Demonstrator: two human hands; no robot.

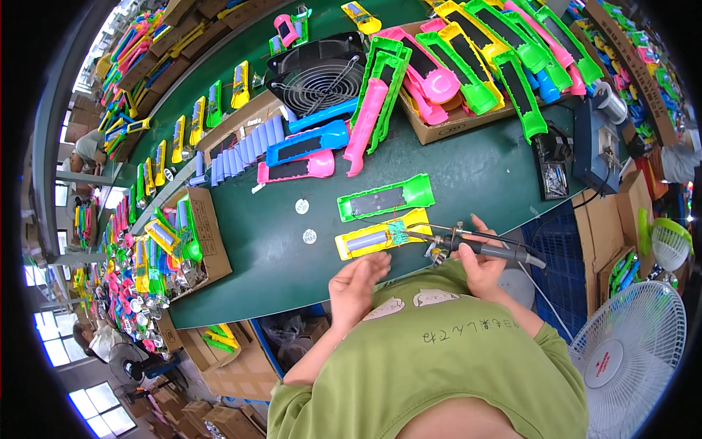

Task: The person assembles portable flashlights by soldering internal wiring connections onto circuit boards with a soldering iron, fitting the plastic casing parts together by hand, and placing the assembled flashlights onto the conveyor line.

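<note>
My right hand (482,268) grips a soldering iron (504,253) with a solder-feed tube, its tip pointing left over a yellow plastic housing (345,249). Inside that housing lie a purple cylindrical battery (367,241) and a small green circuit board (397,233). Close to the housing's near edge is my left hand (357,287), its fingers curled together; whatever they may pinch is hidden. A small silver metal part (437,256) sits below the iron, by the housing's right end. Just beyond lies a green housing (386,198) with a dark panel.
A cardboard box (457,128) heaped with colourful housings stands at the back right, near a black fan (318,77). Purple batteries (245,151) line the back. Another filled box (208,234) is at left. A blue soldering station (596,146) and a white fan (629,358) are at right.
</note>
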